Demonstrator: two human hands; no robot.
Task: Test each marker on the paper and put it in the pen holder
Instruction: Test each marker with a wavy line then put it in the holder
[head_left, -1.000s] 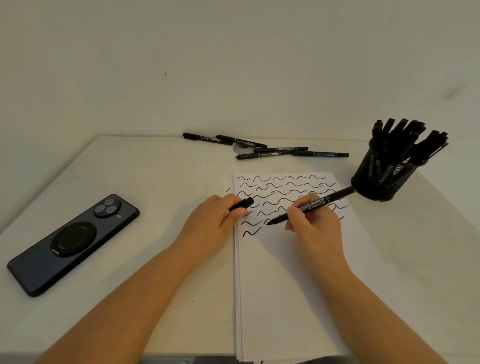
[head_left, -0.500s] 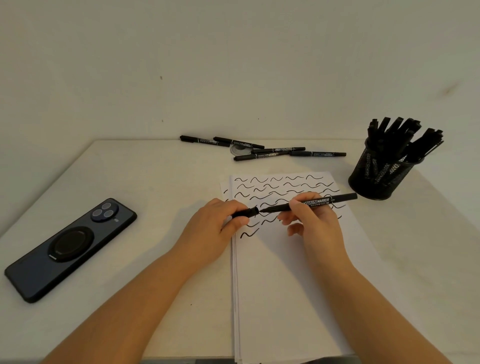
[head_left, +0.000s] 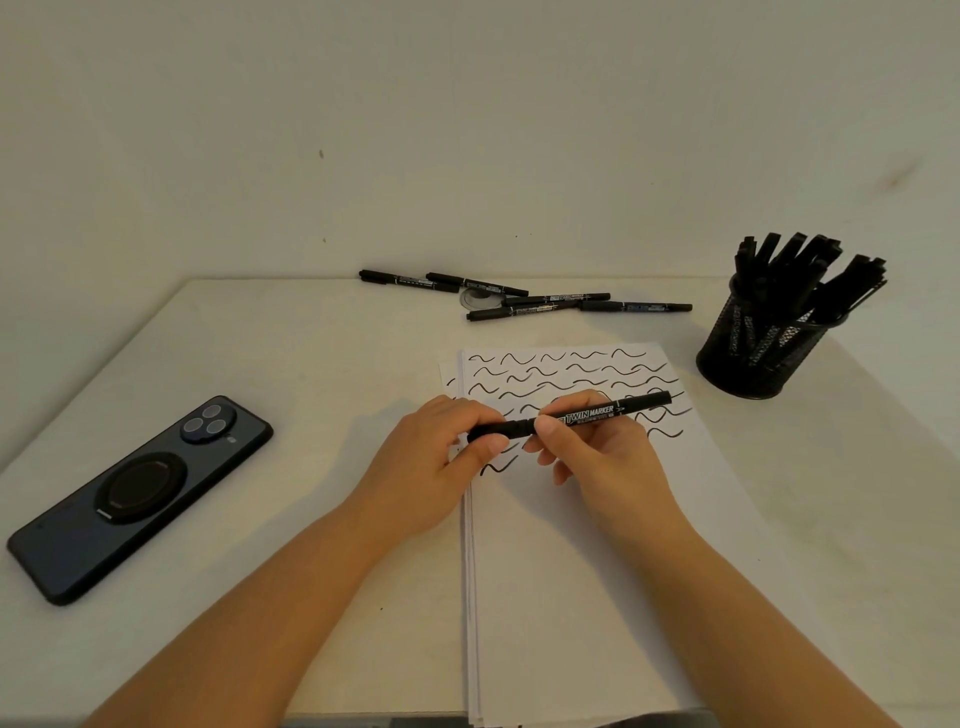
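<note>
A black marker (head_left: 597, 413) lies level above the white paper (head_left: 587, 571), gripped at its barrel by my right hand (head_left: 602, 457). My left hand (head_left: 441, 462) pinches the cap (head_left: 501, 429), which sits on the marker's left end. The paper's top half carries several rows of black wavy lines. A black mesh pen holder (head_left: 763, 353) stands at the right, packed with several black markers. Several more black markers (head_left: 524, 299) lie loose at the far edge of the table.
A dark phone (head_left: 135, 499) lies face down on the table's left side. The pale table (head_left: 311, 374) ends against a plain wall at the back. A small round clear thing (head_left: 480, 300) lies under the loose markers.
My right hand lifted the marker tip off the paper and turned the marker level. My left hand brought the cap to the tip, and the cap now sits on the marker.
</note>
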